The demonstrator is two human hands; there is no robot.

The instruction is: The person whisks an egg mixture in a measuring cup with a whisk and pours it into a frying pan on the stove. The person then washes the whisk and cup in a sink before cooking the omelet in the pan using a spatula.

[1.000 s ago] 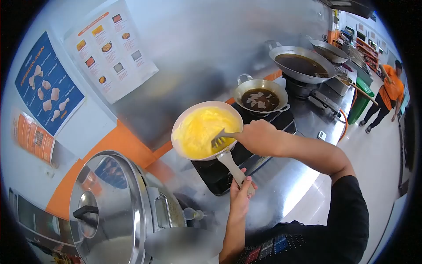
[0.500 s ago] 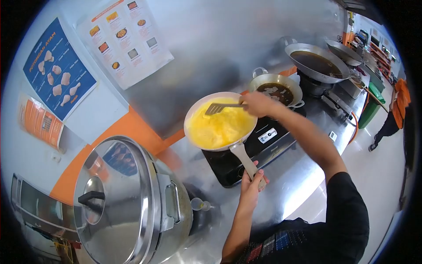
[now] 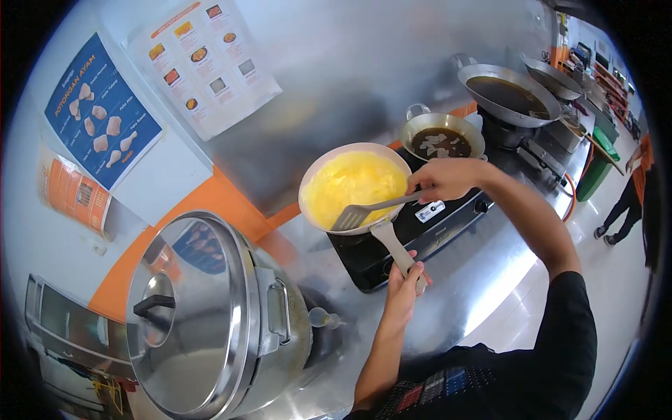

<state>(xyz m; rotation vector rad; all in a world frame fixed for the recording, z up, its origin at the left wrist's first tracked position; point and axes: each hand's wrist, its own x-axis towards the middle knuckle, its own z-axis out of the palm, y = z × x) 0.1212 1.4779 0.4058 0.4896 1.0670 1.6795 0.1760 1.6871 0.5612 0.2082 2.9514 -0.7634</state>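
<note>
My left hand point(image 3: 404, 285) is closed round the beige handle of a frying pan point(image 3: 305, 203). The pan sits over a black tabletop gas stove point(image 3: 357, 262). Yellow beaten egg point(image 3: 360, 182) spreads across the pan, with paler, thicker patches in it. My right hand point(image 3: 442, 178) grips the handle of a grey slotted spatula point(image 3: 353, 215). Its slotted blade lies at the pan's near edge, by the handle joint, slanting over the egg. Part of the stove is hidden under the pan.
Behind my right hand a small wok point(image 3: 476, 129) holds dark oil with pieces in it. Larger woks point(image 3: 500, 70) stand farther back. A big lidded steel pot point(image 3: 189, 336) is at the left on the steel counter point(image 3: 455, 297). At far right stands another person point(image 3: 635, 182).
My right hand has brought the spatula from the pan's far middle down to its near edge. The egg looks thicker. The person at right has shifted.
</note>
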